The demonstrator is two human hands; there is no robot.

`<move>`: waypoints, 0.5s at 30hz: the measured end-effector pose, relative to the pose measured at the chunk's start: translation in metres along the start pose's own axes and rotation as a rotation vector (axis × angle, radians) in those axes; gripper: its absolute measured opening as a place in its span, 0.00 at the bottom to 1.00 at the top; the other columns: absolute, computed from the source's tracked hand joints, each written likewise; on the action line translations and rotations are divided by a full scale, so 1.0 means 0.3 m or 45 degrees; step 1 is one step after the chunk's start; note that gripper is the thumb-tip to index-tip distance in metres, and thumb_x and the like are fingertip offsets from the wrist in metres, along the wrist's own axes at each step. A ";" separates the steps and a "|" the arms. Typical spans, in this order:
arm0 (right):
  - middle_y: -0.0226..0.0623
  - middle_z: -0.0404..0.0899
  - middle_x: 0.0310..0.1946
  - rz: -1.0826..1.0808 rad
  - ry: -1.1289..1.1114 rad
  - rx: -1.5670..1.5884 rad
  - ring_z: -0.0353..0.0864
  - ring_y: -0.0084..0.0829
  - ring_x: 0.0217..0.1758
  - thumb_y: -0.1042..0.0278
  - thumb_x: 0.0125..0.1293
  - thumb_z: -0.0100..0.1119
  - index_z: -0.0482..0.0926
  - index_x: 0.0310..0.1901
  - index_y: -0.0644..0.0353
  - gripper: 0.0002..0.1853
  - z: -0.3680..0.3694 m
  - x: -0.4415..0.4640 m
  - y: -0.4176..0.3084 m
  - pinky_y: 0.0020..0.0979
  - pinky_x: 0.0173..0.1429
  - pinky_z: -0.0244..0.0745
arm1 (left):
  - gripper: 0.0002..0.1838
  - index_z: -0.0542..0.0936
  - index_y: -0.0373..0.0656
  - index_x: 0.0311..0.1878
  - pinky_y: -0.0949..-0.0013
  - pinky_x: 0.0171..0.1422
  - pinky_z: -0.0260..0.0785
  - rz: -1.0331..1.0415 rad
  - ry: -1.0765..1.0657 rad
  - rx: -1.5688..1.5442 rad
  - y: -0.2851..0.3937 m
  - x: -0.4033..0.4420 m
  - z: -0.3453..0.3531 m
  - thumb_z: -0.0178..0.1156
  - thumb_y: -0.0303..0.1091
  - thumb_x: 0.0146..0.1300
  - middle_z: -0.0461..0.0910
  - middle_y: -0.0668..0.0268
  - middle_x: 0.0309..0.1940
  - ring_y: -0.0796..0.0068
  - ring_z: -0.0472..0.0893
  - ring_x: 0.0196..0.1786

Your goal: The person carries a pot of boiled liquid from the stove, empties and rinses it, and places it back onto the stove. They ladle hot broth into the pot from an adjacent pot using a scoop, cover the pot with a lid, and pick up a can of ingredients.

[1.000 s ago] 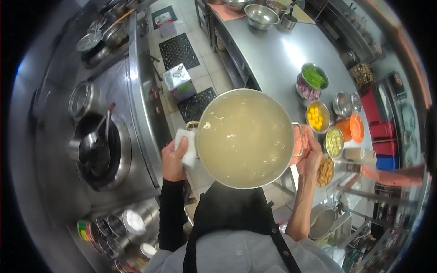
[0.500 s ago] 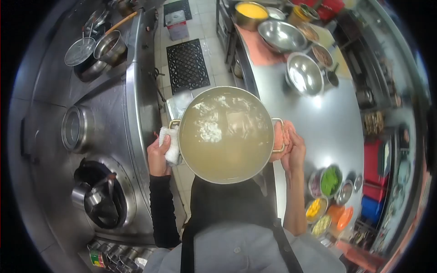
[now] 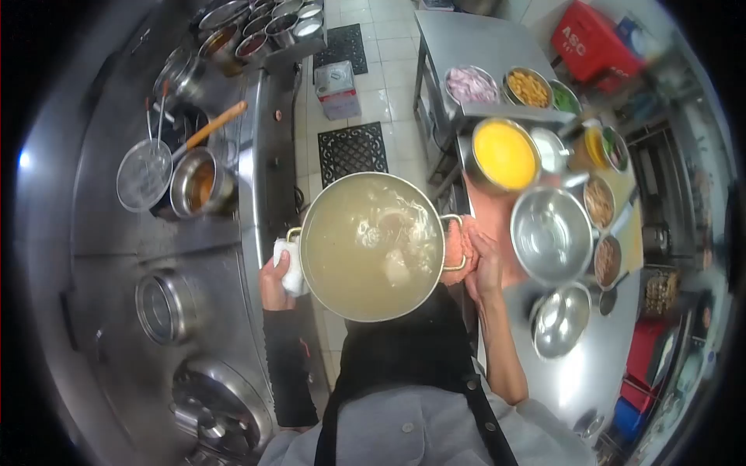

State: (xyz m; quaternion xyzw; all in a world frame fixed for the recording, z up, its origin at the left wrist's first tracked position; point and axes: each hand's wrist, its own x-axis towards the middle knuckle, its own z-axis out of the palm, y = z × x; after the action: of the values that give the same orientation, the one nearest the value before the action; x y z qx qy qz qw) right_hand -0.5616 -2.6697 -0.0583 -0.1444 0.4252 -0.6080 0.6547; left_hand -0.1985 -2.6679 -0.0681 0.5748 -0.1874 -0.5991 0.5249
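A wide two-handled metal pot (image 3: 342,264) full of cloudy pale broth hangs in front of my body, above the floor between the stove and the table. Pale lumps show under the rippling surface. My left hand (image 3: 275,283) is closed round the left handle through a folded white cloth (image 3: 289,266). Through an orange cloth (image 3: 458,250), my right hand (image 3: 485,268) grips the right handle. Parts of both handles are hidden by the cloths.
On the left, the steel stove (image 3: 101,287) carries a strainer (image 3: 144,175) and a saucepan (image 3: 200,182). At right, the steel table holds a pot of yellow liquid (image 3: 505,154) and metal bowls (image 3: 550,235). A black mat (image 3: 352,152) and a square tin (image 3: 339,92) are on the floor ahead.
I have moved forward along the aisle with the pot; the bowls and yellow pot now appear nearer. The broth has sloshed. Both hands keep their hold on the handles.
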 end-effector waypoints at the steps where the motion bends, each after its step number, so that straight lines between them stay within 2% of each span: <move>1: 0.42 0.79 0.47 -0.002 -0.021 -0.014 0.81 0.29 0.50 0.68 0.72 0.46 0.74 0.52 0.72 0.16 0.045 0.121 -0.034 0.29 0.58 0.73 | 0.17 0.75 0.29 0.51 0.67 0.50 0.72 0.015 -0.016 -0.011 0.027 0.108 0.039 0.52 0.35 0.69 0.81 0.56 0.43 0.67 0.82 0.43; 6: 0.40 0.80 0.45 0.067 -0.014 -0.067 0.80 0.25 0.47 0.65 0.72 0.49 0.76 0.49 0.70 0.15 0.198 0.651 -0.061 0.27 0.54 0.73 | 0.16 0.75 0.30 0.52 0.67 0.52 0.72 0.061 0.138 -0.014 0.154 0.549 0.152 0.52 0.34 0.69 0.81 0.57 0.43 0.68 0.82 0.44; 12: 0.42 0.79 0.51 0.179 -0.043 -0.177 0.79 0.30 0.53 0.67 0.72 0.45 0.73 0.55 0.70 0.17 0.390 1.216 -0.069 0.29 0.61 0.71 | 0.16 0.75 0.28 0.52 0.66 0.53 0.72 0.050 0.093 -0.056 0.265 1.084 0.248 0.52 0.33 0.69 0.81 0.57 0.43 0.69 0.82 0.44; 15: 0.42 0.78 0.52 0.185 0.019 -0.181 0.78 0.31 0.55 0.68 0.71 0.45 0.72 0.56 0.70 0.18 0.415 1.504 0.016 0.30 0.62 0.69 | 0.15 0.77 0.30 0.51 0.70 0.49 0.71 0.048 0.090 -0.084 0.243 1.395 0.234 0.56 0.32 0.67 0.81 0.61 0.41 0.73 0.81 0.41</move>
State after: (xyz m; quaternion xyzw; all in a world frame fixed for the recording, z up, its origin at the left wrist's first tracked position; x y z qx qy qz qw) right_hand -0.5127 -3.1239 -0.1593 -0.1547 0.4815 -0.5282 0.6821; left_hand -0.1419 -3.0757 -0.1948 0.5744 -0.1596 -0.5741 0.5612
